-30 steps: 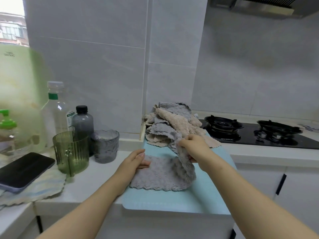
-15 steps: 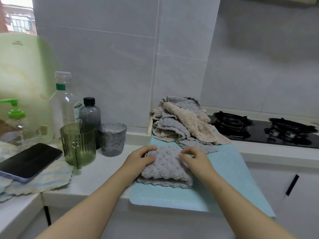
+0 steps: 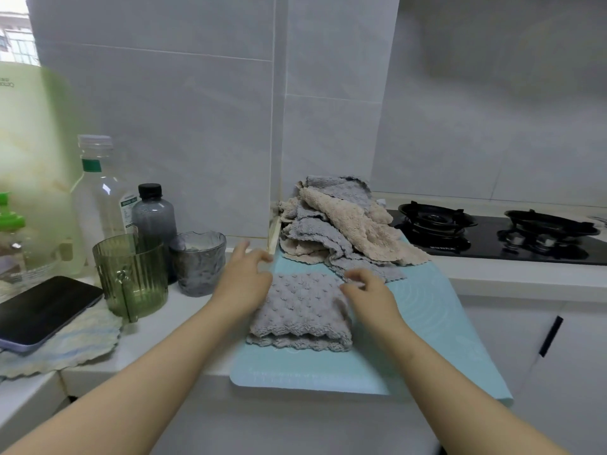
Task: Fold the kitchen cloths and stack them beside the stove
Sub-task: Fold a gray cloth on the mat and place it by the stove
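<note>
Grey folded cloth (image 3: pixel 302 307) on the mat, our hands at its two sides.
White bench (image 3: pixel 184 310) carries a pale blue mat (image 3: pixel 427 339) that hangs over its front edge. The black stove (image 3: pixel 492 244) sits at the bench's right end, just beside the mat's far right corner. A loose pile of grey and beige cloths (image 3: pixel 338 224) is heaped on the mat's far end against the wall. The folded cloth lies flat near the mat's left edge, with its scalloped hems toward us. Our left hand (image 3: pixel 244 284) rests at its left side, fingers spread and relaxed, grasping nothing. Our right hand (image 3: pixel 371 297) is at its far right corner. The fingertips there are blurred, so we cannot tell whether they pinch the cloth. Left of the mat stand a green ribbed cup (image 3: pixel 131 274) and a grey glass (image 3: pixel 200 264), and a dark phone (image 3: pixel 42 310) lies near the bench's left end.
</note>
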`<action>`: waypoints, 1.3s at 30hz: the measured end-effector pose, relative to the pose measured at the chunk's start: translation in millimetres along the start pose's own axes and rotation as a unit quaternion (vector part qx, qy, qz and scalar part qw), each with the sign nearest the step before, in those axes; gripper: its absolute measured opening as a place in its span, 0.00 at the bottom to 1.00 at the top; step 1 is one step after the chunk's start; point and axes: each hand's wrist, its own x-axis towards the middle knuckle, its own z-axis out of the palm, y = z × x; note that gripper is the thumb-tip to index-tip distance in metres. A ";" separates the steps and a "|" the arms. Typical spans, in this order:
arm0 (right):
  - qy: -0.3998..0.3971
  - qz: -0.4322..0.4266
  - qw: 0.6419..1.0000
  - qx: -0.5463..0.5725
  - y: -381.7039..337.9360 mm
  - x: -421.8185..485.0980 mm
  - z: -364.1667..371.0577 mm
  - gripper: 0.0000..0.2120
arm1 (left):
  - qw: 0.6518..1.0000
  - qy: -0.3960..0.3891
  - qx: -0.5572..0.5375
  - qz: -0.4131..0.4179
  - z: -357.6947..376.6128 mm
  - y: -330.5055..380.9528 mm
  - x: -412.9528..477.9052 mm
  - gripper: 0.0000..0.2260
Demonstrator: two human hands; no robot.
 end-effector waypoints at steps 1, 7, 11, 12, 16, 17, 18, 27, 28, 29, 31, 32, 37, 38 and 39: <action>0.019 -0.027 0.999 -0.027 -4.8 4.5 1.6 0.14 | 0.999 0.010 0.010 0.052 -1.0 5.9 -0.5 0.18; -0.117 -0.059 0.935 -0.329 3.5 7.0 27.7 0.23 | 0.960 -0.181 0.212 0.027 32.3 -9.9 -9.5 0.24; -0.142 -0.028 0.931 -0.336 12.7 5.6 29.6 0.24 | 0.956 -0.187 0.227 0.001 32.5 -21.8 -15.6 0.24; -0.144 -0.023 0.927 -0.344 12.3 5.5 29.8 0.24 | 0.956 -0.186 0.229 0.000 32.1 -20.4 -16.2 0.23; -0.148 -0.002 0.917 -0.371 8.5 3.9 32.7 0.24 | 0.949 -0.185 0.254 -0.002 32.4 -17.5 -15.3 0.23; -0.150 0.004 0.915 -0.375 7.6 3.6 33.4 0.24 | 0.947 -0.188 0.261 -0.002 32.5 -16.4 -14.3 0.23; -0.152 0.011 0.914 -0.376 6.9 3.1 34.2 0.24 | 0.946 -0.190 0.262 -0.005 32.9 -15.1 -13.6 0.23; -0.034 0.092 0.938 -0.332 10.4 -7.4 35.9 0.38 | 0.975 -0.093 0.203 -0.003 36.5 -21.6 -25.1 0.26; -0.026 0.101 0.937 -0.335 10.0 -7.8 35.8 0.39 | 0.976 -0.086 0.201 -0.006 36.9 -22.4 -25.0 0.26; -0.023 0.105 0.935 -0.338 9.8 -7.9 35.5 0.39 | 0.976 -0.082 0.200 -0.008 37.3 -22.7 -24.8 0.27; -0.023 0.096 0.937 -0.336 9.7 -8.0 34.2 0.38 | 0.977 -0.081 0.198 -0.009 37.6 -22.2 -25.1 0.27; -0.022 0.086 0.939 -0.332 10.1 -7.7 33.6 0.37 | 0.977 -0.081 0.196 -0.009 37.3 -21.7 -25.5 0.27; 0.004 0.044 0.959 -0.280 9.8 -9.4 29.3 0.25 | 0.982 -0.070 0.173 0.002 33.8 -18.2 -29.8 0.26; 0.009 0.031 0.964 -0.262 8.5 -11.4 28.1 0.19 | 0.983 -0.068 0.169 0.005 33.0 -18.4 -30.7 0.26; 0.008 0.016 0.969 -0.245 7.7 -13.5 27.2 0.14 | 0.984 -0.068 0.164 0.008 32.0 -18.6 -31.9 0.26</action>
